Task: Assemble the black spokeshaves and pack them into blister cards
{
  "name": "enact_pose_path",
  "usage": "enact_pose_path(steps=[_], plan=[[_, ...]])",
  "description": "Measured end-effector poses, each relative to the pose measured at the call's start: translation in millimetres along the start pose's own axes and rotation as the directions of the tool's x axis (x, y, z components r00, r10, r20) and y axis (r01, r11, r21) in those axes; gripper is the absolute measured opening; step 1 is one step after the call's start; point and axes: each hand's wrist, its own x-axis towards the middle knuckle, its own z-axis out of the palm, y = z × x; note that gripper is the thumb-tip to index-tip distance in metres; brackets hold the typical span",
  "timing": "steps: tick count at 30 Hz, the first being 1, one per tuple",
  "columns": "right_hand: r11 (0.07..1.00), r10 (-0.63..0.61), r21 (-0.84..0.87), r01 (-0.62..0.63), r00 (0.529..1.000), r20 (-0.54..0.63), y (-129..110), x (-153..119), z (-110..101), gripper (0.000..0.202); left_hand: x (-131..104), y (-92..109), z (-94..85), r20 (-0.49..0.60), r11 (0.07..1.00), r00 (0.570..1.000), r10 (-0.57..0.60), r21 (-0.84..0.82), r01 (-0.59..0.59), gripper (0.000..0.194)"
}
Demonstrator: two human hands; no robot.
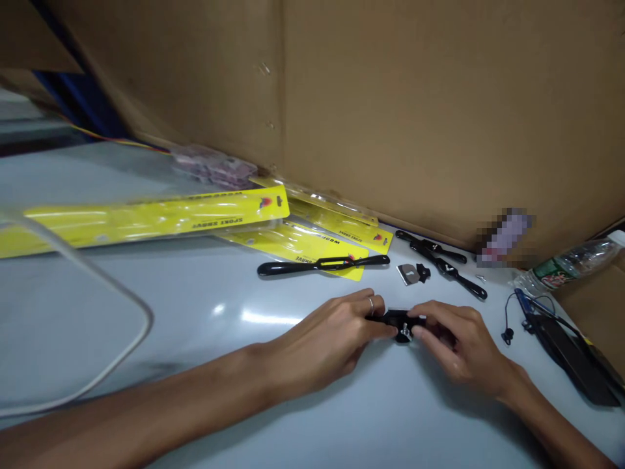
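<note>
Both hands hold a black spokeshave (403,320) just above the table, with a silver wing screw (405,331) at its middle. My left hand (342,329), a ring on one finger, is closed around one handle. The fingers of my right hand (454,335) pinch the other side, close to the screw. Beyond the hands lies a black spokeshave frame (322,264) with an open slot. Beside it are a loose metal blade (406,275) and a small black cap piece (422,273). Two more black spokeshaves (446,267) lie crossed behind these.
Yellow blister packs (234,212) lie at the left and back. A white cable (141,312) loops over the left side. Clear plastic boxes (215,166) stand by the cardboard wall (390,104). At right are a plastic bottle (561,270), a dark phone-like slab (571,358) and earphones (508,335).
</note>
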Motion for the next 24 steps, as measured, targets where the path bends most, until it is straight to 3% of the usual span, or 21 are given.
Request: enact_pose_path(steps=[3, 8, 13, 18, 24], plan=[[0.978, -0.170, -0.104, 0.180, 0.980, 0.099, 5.8, -2.4, -11.6, 0.030, 0.3, 0.1, -0.4, 0.008, 1.000, 1.000, 0.001, -0.005, -0.001, 0.053], [0.893, -0.307, -0.314, 0.324, 0.946, 0.102, 7.2, 0.1, -10.4, 0.022, 0.7, 0.0, -0.5, 0.008, 1.000, 1.000, 0.008, -0.015, -0.008, 0.054], [0.817, -0.364, -0.416, 0.399, 0.917, 0.164, 9.3, -0.9, -8.8, 0.024, 2.2, 0.2, -0.9, 0.011, 1.000, 1.000, 0.013, -0.018, -0.013, 0.048], [0.776, -0.420, -0.452, 0.440, 0.895, 0.149, 11.3, 1.7, -8.5, 0.021, 3.9, 0.0, -2.3, 0.026, 0.999, 0.999, 0.034, 0.003, -0.034, 0.049], [0.784, -0.391, -0.442, 0.436, 0.900, 0.195, 6.1, 9.7, -6.1, 0.032, 2.1, -0.5, -0.9, 0.009, 0.999, 0.999, 0.035, 0.003, -0.035, 0.048]])
